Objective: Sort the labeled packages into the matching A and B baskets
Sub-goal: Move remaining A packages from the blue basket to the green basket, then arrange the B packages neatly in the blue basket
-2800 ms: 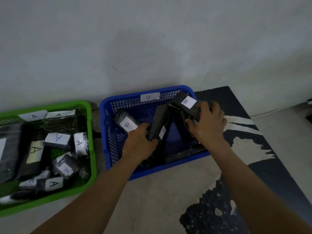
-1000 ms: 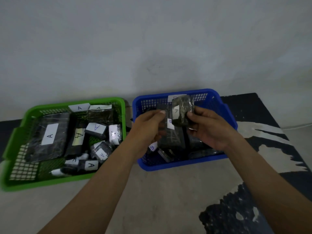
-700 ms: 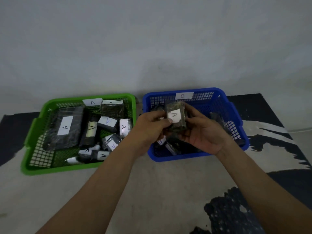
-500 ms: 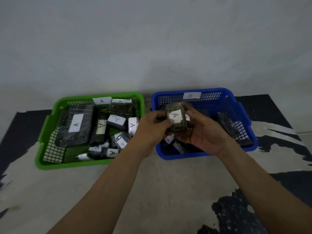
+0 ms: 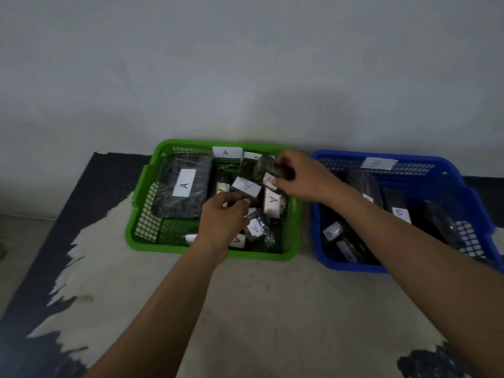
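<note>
Meanwhile, green basket [image 5: 141, 230] marked A crowded; blue basket [image 5: 461, 184] marked B beside it on mat [image 5: 49, 241]. Right hand [image 5: 302, 177] pinches A-labelled package [image 5: 268, 170] over green basket's far right corner. Left hand [image 5: 223, 216] low among packages, fingers curled; whether gripping anything, cannot tell. Risk: released package may slide off heaped pile, label down. Left hand, stacked parcels crowd drop spot.
</note>
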